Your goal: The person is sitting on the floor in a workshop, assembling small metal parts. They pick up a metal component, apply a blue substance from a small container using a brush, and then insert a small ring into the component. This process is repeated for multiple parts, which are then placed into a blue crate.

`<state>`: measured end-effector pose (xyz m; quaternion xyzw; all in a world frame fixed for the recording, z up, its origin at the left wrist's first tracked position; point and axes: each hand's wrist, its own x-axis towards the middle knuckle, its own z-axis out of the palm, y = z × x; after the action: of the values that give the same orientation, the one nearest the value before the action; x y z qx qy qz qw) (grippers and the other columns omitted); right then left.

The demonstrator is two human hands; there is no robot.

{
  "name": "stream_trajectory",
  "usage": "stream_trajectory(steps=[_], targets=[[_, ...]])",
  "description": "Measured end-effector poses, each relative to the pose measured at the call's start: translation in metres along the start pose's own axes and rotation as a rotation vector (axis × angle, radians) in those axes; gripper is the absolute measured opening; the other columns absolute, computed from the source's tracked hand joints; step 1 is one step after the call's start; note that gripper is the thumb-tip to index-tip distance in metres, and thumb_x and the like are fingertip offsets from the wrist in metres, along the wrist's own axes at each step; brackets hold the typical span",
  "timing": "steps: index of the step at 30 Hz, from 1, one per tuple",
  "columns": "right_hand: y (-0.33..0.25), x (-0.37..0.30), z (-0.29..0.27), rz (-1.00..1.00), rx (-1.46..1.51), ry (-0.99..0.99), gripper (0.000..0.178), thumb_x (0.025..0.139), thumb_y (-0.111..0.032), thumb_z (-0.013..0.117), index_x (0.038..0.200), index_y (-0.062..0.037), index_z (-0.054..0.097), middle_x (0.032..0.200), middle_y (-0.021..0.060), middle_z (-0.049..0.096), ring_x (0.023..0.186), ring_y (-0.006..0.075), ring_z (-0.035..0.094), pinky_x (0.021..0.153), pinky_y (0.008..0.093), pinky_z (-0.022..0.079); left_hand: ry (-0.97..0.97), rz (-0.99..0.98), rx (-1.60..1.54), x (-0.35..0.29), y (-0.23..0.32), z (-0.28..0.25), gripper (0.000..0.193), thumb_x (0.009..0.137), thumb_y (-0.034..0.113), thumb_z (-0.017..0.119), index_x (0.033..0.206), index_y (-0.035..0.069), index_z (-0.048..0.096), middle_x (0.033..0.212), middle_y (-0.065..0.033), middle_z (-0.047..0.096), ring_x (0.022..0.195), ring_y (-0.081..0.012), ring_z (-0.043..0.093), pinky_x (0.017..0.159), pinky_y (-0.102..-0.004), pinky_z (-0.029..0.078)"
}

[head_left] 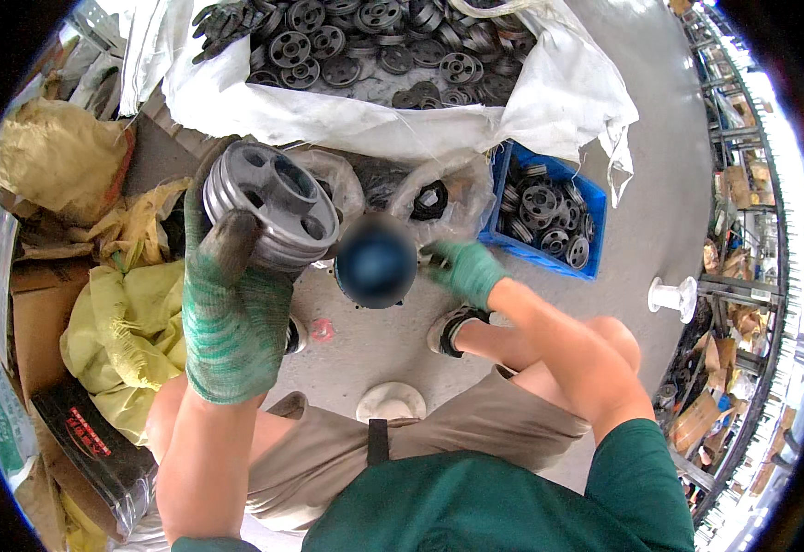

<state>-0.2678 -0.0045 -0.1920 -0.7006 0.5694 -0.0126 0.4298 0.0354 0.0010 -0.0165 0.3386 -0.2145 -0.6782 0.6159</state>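
left hand (pixel 234 308) | holds grooved, holed grey wheel (pixel 277 208) | right hand (pixel 462 268) | knit glove (pixel 477 273)

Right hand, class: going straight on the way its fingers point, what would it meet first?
The right hand would probably meet the blurred dark blue round thing to its left; depth is unclear.

This looks like a workshop or factory. A big white sack (pixel 572 87) full of dark wheels (pixel 340 72) fills the top. A blue bin (pixel 532 257) right of the middle holds more. Shelves (pixel 738 286) with boxes (pixel 695 421) line the right edge; yellow sacks (pixel 130 322) lie left.
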Motion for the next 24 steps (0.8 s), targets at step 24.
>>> stream_trajectory(steps=[24], targets=[[0.082, 0.099, -0.023, 0.310, 0.251, 0.297, 0.033, 0.095, -0.027, 0.066, 0.120, -0.0060, 0.068, 0.101, 0.0153, 0.074, 0.077, 0.0261, 0.071, 0.071, 0.0385, 0.056, 0.020, 0.030, 0.197, 0.000, 0.003, 0.016, 0.061, 0.096, 0.020, 0.065, 0.150, 0.007, 0.040, 0.138, -0.0118, 0.057, 0.128, -0.0240, 0.058, 0.112, -0.0414, 0.046]])
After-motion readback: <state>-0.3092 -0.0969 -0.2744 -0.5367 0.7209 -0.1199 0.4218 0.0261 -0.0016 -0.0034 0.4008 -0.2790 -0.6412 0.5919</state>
